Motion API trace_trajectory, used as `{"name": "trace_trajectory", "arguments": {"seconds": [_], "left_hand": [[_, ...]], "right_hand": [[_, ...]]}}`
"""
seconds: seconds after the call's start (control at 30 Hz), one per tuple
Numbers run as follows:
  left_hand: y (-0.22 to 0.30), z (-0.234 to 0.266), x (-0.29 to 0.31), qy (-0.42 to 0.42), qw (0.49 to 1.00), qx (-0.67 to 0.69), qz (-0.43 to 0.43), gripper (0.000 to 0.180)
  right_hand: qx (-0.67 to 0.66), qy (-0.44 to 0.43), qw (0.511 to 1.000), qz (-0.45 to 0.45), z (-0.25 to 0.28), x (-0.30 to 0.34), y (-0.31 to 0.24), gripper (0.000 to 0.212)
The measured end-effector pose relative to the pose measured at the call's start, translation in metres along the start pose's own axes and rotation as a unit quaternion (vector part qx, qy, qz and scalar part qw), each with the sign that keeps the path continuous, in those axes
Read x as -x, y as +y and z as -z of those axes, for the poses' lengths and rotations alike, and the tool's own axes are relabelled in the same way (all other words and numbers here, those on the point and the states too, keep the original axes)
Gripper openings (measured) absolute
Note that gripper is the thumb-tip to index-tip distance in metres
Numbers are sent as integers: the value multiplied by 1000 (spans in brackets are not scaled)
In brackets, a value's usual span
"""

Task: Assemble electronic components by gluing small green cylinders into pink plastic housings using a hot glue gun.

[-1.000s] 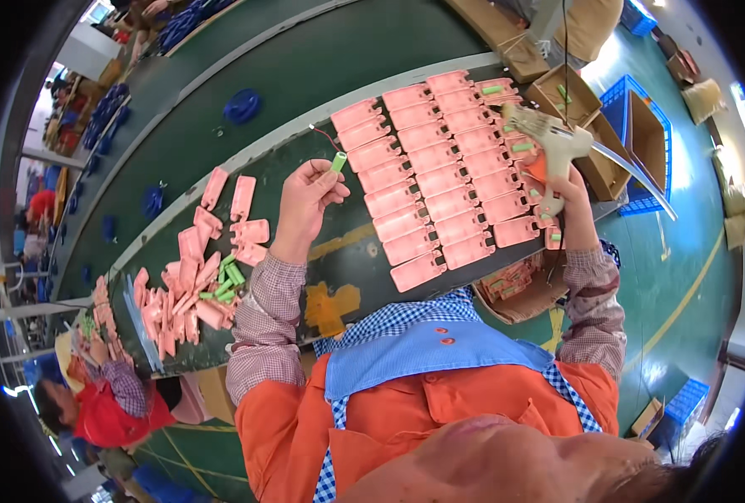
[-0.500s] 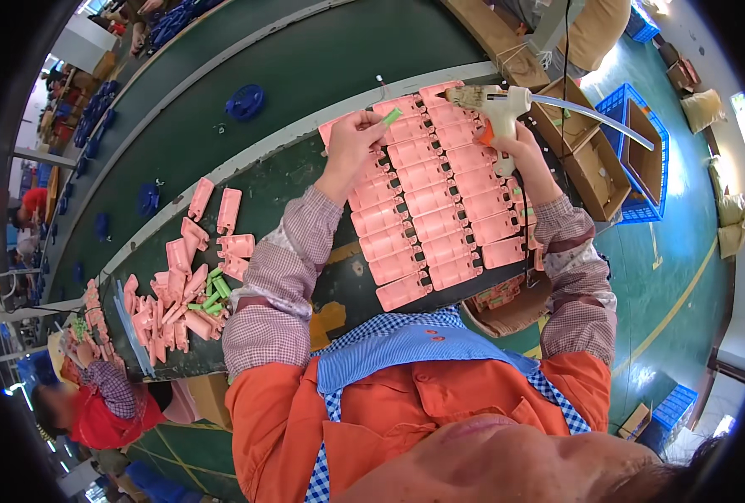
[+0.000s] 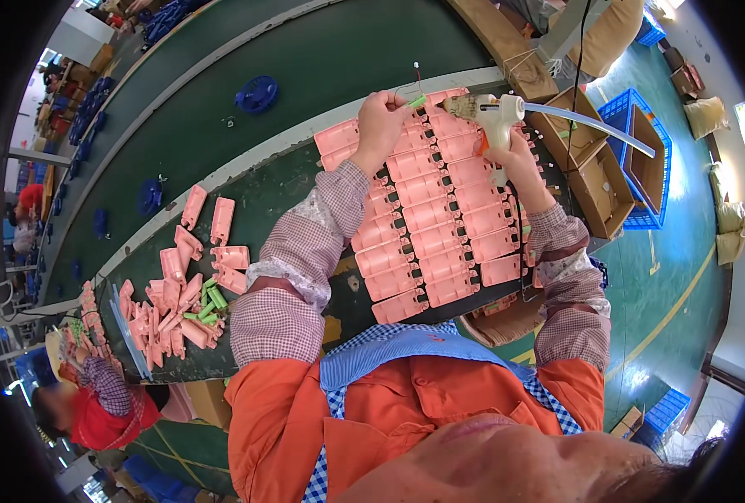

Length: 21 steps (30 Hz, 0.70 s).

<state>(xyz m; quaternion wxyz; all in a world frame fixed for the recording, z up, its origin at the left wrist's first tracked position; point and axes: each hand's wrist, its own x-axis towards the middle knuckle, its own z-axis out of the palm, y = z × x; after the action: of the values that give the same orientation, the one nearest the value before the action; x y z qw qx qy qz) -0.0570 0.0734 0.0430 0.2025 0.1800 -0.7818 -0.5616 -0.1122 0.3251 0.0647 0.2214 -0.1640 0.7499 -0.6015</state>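
Between the thumb and fingers of my left hand [image 3: 379, 127] is a small green cylinder [image 3: 419, 102], held at the far end of the rows of pink plastic shells [image 3: 420, 193]. A thin wire with a white tip rises beside the cylinder. My right hand [image 3: 517, 158] grips the handle of a white glue gun [image 3: 498, 117], whose nozzle points left toward the far shells. A pale glue stick [image 3: 594, 122] sticks out of the gun's back. The shells lie side by side in several columns on the dark table.
Loose pink shells [image 3: 171, 293] and green cylinders [image 3: 213, 299] are heaped at the left, beside pale glue sticks [image 3: 132, 327]. Blue round parts [image 3: 257, 94] lie on the green conveyor [image 3: 347, 50]. Cardboard boxes [image 3: 586, 168] and a blue crate [image 3: 641, 214] stand right. A co-worker [image 3: 108, 402] sits lower left.
My left hand has moved right and away from me with the green cylinder, closer to the glue gun's nozzle. The glue gun has shifted slightly, still in my right hand.
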Motion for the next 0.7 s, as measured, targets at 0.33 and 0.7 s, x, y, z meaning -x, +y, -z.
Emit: {"name": "trace_trajectory", "arguments": {"seconds": [0.33, 0.7], "left_hand": [[-9, -43, -24, 67, 975, -146, -152, 19], [-19, -70, -30, 76, 933, -281, -213, 13]], "right_hand": [[-11, 27, 1000, 12, 5, 3, -8, 31], [49, 50, 998, -6, 8, 17, -12, 35]]}}
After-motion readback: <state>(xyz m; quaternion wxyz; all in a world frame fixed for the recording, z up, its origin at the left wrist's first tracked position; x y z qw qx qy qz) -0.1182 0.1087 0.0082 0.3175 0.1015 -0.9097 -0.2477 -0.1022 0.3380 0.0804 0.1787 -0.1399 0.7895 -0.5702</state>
